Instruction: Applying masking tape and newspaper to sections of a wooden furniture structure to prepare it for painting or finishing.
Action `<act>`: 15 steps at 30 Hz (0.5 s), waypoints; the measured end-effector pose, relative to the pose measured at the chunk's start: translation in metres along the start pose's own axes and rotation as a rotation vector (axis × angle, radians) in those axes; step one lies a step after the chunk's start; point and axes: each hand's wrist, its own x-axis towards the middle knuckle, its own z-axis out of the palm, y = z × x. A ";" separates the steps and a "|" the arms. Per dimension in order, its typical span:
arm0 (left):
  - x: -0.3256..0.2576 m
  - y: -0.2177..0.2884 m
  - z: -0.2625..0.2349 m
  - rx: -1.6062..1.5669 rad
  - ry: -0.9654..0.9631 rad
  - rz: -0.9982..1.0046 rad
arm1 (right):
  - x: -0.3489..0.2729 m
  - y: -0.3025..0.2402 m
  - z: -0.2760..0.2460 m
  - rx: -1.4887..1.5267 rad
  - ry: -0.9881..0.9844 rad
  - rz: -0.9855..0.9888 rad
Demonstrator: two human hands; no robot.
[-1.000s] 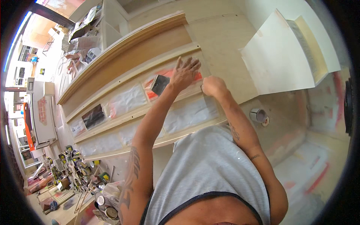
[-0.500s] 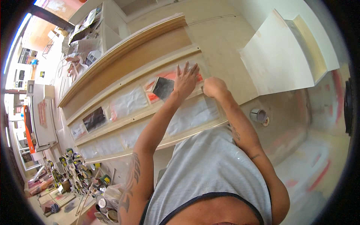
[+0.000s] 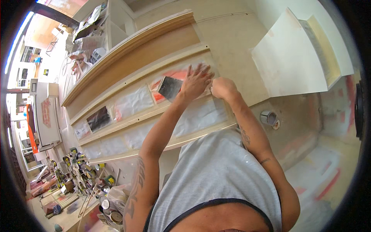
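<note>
My left hand (image 3: pixel 196 82) lies over a wooden framed panel (image 3: pixel 170 62), palm down with its fingers spread, on an orange-red and pale covered section. A dark grey square pad (image 3: pixel 170 89) rests flat beside its wrist. Just right of it, my right hand (image 3: pixel 224 88) is curled closed at the panel's right end, near a pale wooden rail. Whatever its fingers may grip is hidden. Wrinkled whitish sheeting (image 3: pixel 135 102) fills the neighbouring sections between the rails, and one section (image 3: pixel 99 118) is dark.
A metal can (image 3: pixel 267 118) stands on the surface right of my right forearm. White angled boards (image 3: pixel 290 58) rise at the upper right. Cans and several tools (image 3: pixel 77 170) crowd the lower left. Crumpled bags (image 3: pixel 83 50) lie beyond the panel's far left side.
The whole view has shifted slightly. My left hand's fingers look a little more fanned out and blurred. My right hand remains closed at the same end of the panel.
</note>
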 end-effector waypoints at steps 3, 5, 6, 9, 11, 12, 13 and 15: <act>0.013 -0.012 -0.001 0.037 0.069 -0.075 | -0.002 -0.003 -0.004 0.013 -0.003 -0.003; 0.018 -0.007 0.005 0.061 0.092 -0.078 | 0.001 -0.003 -0.001 0.030 -0.007 0.000; 0.019 -0.002 0.008 0.055 0.116 -0.102 | 0.001 -0.003 0.000 0.043 -0.006 0.000; 0.016 0.003 0.016 0.024 0.128 -0.080 | -0.003 -0.006 0.002 0.043 0.040 0.013; 0.010 0.002 0.012 0.079 0.021 0.081 | -0.005 -0.008 0.001 0.028 0.029 0.015; 0.007 -0.001 0.009 0.078 0.023 0.082 | -0.006 -0.008 -0.001 0.015 0.018 0.013; 0.004 -0.005 0.003 0.026 -0.051 0.147 | -0.006 -0.008 -0.001 0.014 0.019 0.016; -0.002 -0.009 -0.003 -0.027 -0.125 0.215 | -0.005 -0.006 0.001 0.018 0.002 0.029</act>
